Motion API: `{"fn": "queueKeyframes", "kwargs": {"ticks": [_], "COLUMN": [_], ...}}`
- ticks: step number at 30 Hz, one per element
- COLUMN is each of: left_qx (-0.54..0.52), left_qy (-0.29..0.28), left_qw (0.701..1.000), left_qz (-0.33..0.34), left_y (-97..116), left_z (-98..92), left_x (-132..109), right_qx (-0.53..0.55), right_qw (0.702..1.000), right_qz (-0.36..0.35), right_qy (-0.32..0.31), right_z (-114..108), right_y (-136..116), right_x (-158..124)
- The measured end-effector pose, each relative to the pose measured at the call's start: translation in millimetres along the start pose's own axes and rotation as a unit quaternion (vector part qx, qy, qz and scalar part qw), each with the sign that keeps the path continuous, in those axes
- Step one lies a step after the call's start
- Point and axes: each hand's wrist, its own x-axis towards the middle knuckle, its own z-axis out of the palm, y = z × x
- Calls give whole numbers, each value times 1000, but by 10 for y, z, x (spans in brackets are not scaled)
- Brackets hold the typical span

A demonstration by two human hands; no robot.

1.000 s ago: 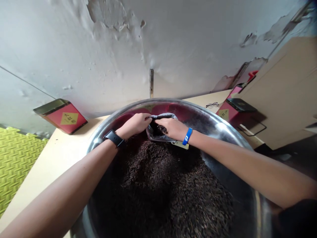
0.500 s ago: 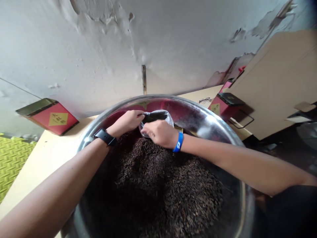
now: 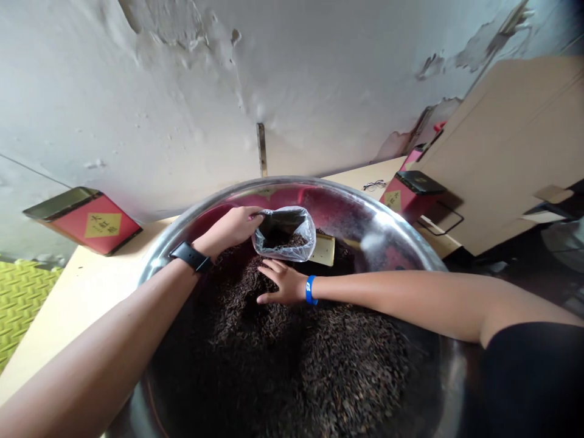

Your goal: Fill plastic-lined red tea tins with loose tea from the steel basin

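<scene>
A large round steel basin (image 3: pixel 392 228) holds heaps of dark, dry loose tea (image 3: pixel 356 365). Near its far side a clear plastic bag (image 3: pixel 286 250) stands with its mouth wide, some tea inside it. The bag's upper left edge is pinched by my left hand (image 3: pixel 235 228), which wears a black watch. Just below the bag, my right hand (image 3: pixel 285 285) reaches down to the tea with its fingers spread and nothing in them; a blue band circles its wrist. Partly behind the bag lies a gold-coloured flat piece (image 3: pixel 323 250), its kind unclear.
A red tin (image 3: pixel 107 224) with a yellow label stands left of the basin on a pale tabletop (image 3: pixel 86 286). On the right are more red tins (image 3: pixel 413 198) and a pair of glasses (image 3: pixel 375 185). A peeling wall (image 3: pixel 182 109) rises behind.
My right hand has left the bag's mouth and moved down to the tea, its fingers now spread. Tea now shows inside the bag. My left hand keeps its hold on the bag's edge.
</scene>
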Motion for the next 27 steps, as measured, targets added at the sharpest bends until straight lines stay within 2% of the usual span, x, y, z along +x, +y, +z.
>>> {"fn": "queueKeyframes", "kwargs": {"ticks": [2,4,7,11,14,18,20,21,22,23,25,26,27], "left_qx": [-8,-32,-64,-57,-54,-36,-27,-25,-24,-23,-20,-19,-17], "left_qy": [-5,-25,-40,-29,-34,-25,-24,-25,-27,-27,-22,-18,-15], "left_qw": [1000,999,997,998,997,999,999,999,999,999,999,999,999], "left_qz": [-12,-24,-26,-23,-36,-32,-24,-26,-31,-36,-39,-35,-29], "left_y": [28,56,73,32,-6,-18,-12,-7,0,8,25,32,37], "left_z": [2,4,12,44,68,67,58,53,49,46,40,37,35], "left_x": [-12,-30,-53,-45,-26,-6,3,7,10,12,13,12,10], "right_qx": [70,125,144,155,203,313,293,263,229,193,112,65,8], "right_qw": [997,988,977,957,919,827,808,811,825,854,926,954,968], "right_qz": [31,49,27,-27,-80,-141,-144,-144,-146,-150,-183,-197,-214], "right_qy": [-28,-83,-153,-243,-329,-446,-491,-503,-495,-459,-310,-214,-132], "right_z": [75,143,171,13,-153,-238,-233,-231,-234,-240,-256,-260,-257], "right_y": [-93,-240,-461,-667,-779,-836,-784,-732,-660,-570,-337,-201,-57], "right_x": [-57,-139,-251,-340,-377,-352,-287,-242,-192,-138,-32,14,52]}}
